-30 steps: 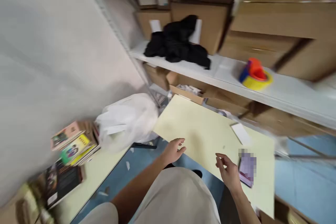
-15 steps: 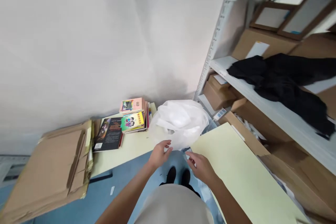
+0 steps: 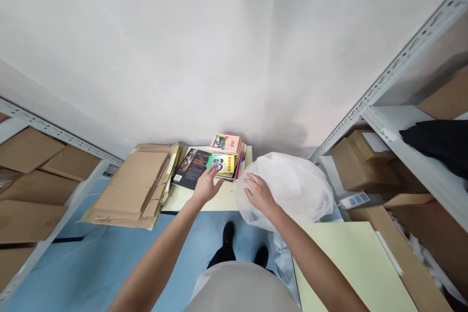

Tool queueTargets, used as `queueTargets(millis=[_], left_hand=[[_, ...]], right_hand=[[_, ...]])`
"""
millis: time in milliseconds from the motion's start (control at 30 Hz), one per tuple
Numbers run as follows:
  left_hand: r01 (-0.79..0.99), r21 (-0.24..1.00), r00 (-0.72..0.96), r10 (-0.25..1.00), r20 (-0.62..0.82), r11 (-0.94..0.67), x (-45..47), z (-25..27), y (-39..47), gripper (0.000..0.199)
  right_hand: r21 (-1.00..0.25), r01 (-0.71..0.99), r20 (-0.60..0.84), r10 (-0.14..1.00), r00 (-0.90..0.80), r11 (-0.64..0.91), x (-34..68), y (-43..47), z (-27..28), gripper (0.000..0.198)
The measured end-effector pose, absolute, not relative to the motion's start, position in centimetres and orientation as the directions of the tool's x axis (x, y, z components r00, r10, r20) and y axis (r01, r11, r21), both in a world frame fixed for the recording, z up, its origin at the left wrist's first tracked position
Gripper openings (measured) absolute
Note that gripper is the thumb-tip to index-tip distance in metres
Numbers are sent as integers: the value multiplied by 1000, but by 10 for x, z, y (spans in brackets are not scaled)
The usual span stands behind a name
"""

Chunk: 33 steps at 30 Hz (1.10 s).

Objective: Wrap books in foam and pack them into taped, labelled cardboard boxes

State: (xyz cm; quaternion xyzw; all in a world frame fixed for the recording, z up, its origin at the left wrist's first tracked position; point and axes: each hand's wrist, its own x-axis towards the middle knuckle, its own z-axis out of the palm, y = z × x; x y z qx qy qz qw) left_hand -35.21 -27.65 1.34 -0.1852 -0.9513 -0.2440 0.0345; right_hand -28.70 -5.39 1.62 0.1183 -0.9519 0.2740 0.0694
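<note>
My left hand [image 3: 207, 185], fingers apart and empty, reaches over the front of a yellow-covered book [image 3: 225, 163] in a stack. Behind it in the same stack lies a pink book [image 3: 228, 143]. A larger dark book [image 3: 190, 169] with a barcode is just left of that hand. My right hand [image 3: 259, 192] is also open, its fingers curved, over the left edge of a white plastic bag [image 3: 292, 185]; whether it touches the bag I cannot tell. Both hands are above the cream table [image 3: 179, 199].
Flattened cardboard [image 3: 127, 185] lies at the table's left end. A shelf rack with brown boxes [image 3: 32, 190] stands at left, another shelf [image 3: 402, 141] with boxes and black cloth at right. A second cream tabletop [image 3: 351, 263] is at front right; blue floor [image 3: 109, 263] lies below.
The view has turned left, bringing the left rack into sight. My hands have moved from the front of the plastic bag toward the book stack, the left one now over the yellow book.
</note>
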Motion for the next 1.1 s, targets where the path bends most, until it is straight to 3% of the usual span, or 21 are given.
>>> queueTargets(millis=[133, 300, 433, 533, 700, 867, 967, 1033, 1100], left_hand=[[350, 413, -937, 323, 135, 841, -397, 14, -284, 44], [404, 397, -911, 404, 89, 824, -458, 6, -292, 63], [479, 388, -859, 512, 22, 787, -499, -10, -299, 66], [522, 377, -824, 566, -10, 765, -511, -18, -304, 60], [644, 354, -748, 656, 103, 679, -506, -15, -312, 44], [693, 407, -687, 717, 122, 595, -496, -8, -326, 28], [636, 553, -728, 656, 200, 538, -495, -8, -336, 29], [470, 704, -851, 485, 202, 533, -499, -11, -340, 37], [140, 883, -961, 278, 11, 447, -503, -15, -341, 37]], right_hand=[[-421, -306, 166, -258, -952, 854, -336, -75, 12, 45], [-364, -241, 111, -215, -970, 900, -395, -109, -4, 62], [-334, -211, 101, -188, -977, 919, -436, -137, -14, 62], [-302, -161, 87, -141, -986, 940, -454, -152, -18, 57], [-276, -57, 54, -44, -998, 959, -461, -168, -26, 49], [-270, -75, 63, -60, -996, 960, -455, -169, -31, 37], [-348, -63, 64, -43, -997, 935, -452, -162, -32, 36], [-449, -66, 94, -26, -995, 891, -451, -156, -35, 40], [-526, -87, 139, -15, -990, 846, -450, -150, -38, 45]])
